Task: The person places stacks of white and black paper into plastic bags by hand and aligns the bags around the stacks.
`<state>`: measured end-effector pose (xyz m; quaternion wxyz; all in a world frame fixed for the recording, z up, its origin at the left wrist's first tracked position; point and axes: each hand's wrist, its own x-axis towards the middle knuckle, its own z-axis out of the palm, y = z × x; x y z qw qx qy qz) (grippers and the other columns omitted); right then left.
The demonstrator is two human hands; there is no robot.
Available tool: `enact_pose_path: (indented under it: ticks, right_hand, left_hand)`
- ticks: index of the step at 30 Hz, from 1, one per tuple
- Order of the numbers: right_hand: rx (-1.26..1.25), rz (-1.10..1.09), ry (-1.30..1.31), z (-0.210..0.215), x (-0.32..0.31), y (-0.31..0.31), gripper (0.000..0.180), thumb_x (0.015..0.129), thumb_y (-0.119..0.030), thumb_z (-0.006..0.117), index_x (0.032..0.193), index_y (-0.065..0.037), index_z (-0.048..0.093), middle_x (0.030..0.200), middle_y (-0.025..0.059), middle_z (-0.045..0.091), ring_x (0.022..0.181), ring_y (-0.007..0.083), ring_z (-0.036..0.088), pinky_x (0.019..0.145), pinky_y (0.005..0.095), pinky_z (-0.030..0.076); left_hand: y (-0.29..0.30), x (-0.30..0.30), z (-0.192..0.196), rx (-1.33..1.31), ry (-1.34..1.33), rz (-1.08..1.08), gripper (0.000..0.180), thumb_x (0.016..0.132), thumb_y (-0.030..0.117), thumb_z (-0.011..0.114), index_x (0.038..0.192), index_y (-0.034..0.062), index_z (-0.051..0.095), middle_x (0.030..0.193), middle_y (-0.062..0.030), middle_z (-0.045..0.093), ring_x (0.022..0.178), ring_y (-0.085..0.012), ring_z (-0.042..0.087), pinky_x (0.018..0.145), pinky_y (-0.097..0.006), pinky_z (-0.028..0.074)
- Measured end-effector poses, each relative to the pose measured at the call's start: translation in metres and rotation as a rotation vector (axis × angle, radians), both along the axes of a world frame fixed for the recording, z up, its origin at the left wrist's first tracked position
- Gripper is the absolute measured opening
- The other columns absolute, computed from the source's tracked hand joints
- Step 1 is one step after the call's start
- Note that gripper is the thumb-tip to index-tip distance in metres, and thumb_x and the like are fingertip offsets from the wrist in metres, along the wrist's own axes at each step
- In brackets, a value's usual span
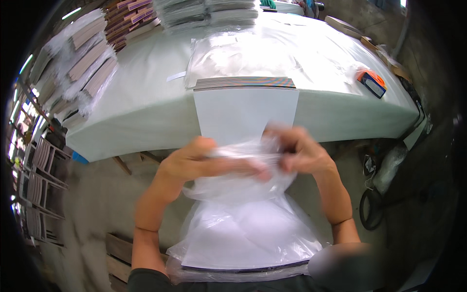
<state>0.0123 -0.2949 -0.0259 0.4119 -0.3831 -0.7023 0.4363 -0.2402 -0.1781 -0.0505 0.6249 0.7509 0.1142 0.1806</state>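
Close to my body is a clear plastic bag with a stack of white boards inside it, dark along its near edge. The bag's far end is bunched up between my hands. My left hand is closed on the bunched plastic, its fingers smeared by motion. On the other side my right hand grips the same plastic with curled fingers, also blurred. Just beyond my hands, another stack of white boards leans against the table edge, its layered edges facing up.
The table has a pale cover. Clear plastic bags lie on it behind the boards. Wrapped stacks rise at the left and more wrapped bundles stand at the back. A blue and orange box sits at the right. Stacked chairs stand far left.
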Motion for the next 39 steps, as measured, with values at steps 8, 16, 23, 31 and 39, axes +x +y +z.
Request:
enact_pose_path:
  ticks: [8,16,23,31,39]
  right_hand:
    - [-0.192,0.078,1.212,-0.040,0.003,0.008,0.034,0.090,-0.032,0.053,0.103,-0.002,0.059,0.102,0.0134,0.059,0.098,0.0213,0.057,0.083,0.0311,0.046]
    - [-0.055,1.161,-0.556,-0.048,0.010,0.006,0.040,0.087,-0.027,0.055,0.117,-0.001,0.051,0.101,0.0119,0.060,0.094,0.0168,0.058,0.069,0.0331,0.054]
    - [-0.193,0.811,-0.523,-0.063,-0.006,0.008,0.042,0.075,-0.034,0.071,0.077,0.006,0.060,0.102,0.0168,0.061,0.097,0.0253,0.057,0.078,0.0331,0.048]
    - [-0.012,-0.596,0.057,-0.045,0.057,-0.002,0.039,0.071,0.002,0.061,0.110,0.001,0.056,0.088,0.0052,0.063,0.075,0.0132,0.060,0.072,0.0288,0.047]
    - [0.562,-1.131,-0.714,-0.060,0.060,0.037,0.069,0.066,0.008,0.055,0.130,-0.014,0.043,0.090,0.0154,0.057,0.068,0.0318,0.058,0.062,0.0387,0.047]
  left_hand:
    - [0.002,-0.039,-0.048,-0.630,-0.991,0.145,0.047,0.086,0.035,0.055,0.118,0.0008,0.051,0.090,-0.0074,0.060,0.077,-0.0178,0.056,0.077,-0.031,0.046]
    - [0.006,-0.025,-0.038,-0.692,-1.108,-0.030,0.040,0.087,0.029,0.054,0.116,0.0012,0.054,0.086,-0.0061,0.062,0.073,-0.0141,0.056,0.073,-0.029,0.046]
    - [0.017,-0.005,-0.020,-0.832,-1.132,-0.651,0.035,0.089,0.024,0.053,0.115,0.0016,0.057,0.084,-0.0050,0.064,0.070,-0.0108,0.056,0.070,-0.026,0.047]
    - [0.029,-0.003,-0.052,0.041,0.007,0.425,0.025,0.088,0.016,0.054,0.106,0.0004,0.061,0.081,-0.0013,0.064,0.067,-0.0062,0.053,0.062,-0.023,0.045]
    - [0.017,0.046,-0.045,0.574,-0.104,1.168,0.042,0.083,0.001,0.048,0.125,0.0033,0.049,0.106,-0.0010,0.065,0.060,-0.0015,0.041,0.056,-0.016,0.037]
